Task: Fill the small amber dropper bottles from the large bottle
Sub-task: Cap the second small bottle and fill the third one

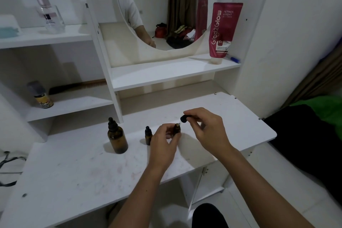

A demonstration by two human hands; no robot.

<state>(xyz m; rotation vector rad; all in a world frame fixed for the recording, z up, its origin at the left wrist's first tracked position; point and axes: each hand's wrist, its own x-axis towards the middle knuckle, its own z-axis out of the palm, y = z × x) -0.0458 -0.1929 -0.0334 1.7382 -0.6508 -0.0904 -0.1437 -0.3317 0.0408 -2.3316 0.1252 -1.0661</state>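
A large amber bottle (117,138) with a black dropper cap stands on the white desk (77,170), left of my hands. A small amber dropper bottle (148,135) with its cap on stands between it and my left hand. My left hand (163,142) grips a second small amber bottle (177,128), uncapped and held just above the desk. My right hand (207,129) pinches its black dropper cap (185,118) right above the bottle's mouth, with the glass tip at the opening.
Shelves rise behind the desk. A round mirror (166,15) and a red tube (224,29) stand on the upper shelf, and a small capped jar (41,96) and a comb on the left shelf. A clear bottle (49,13) stands top left. Dark and green cloth lies right.
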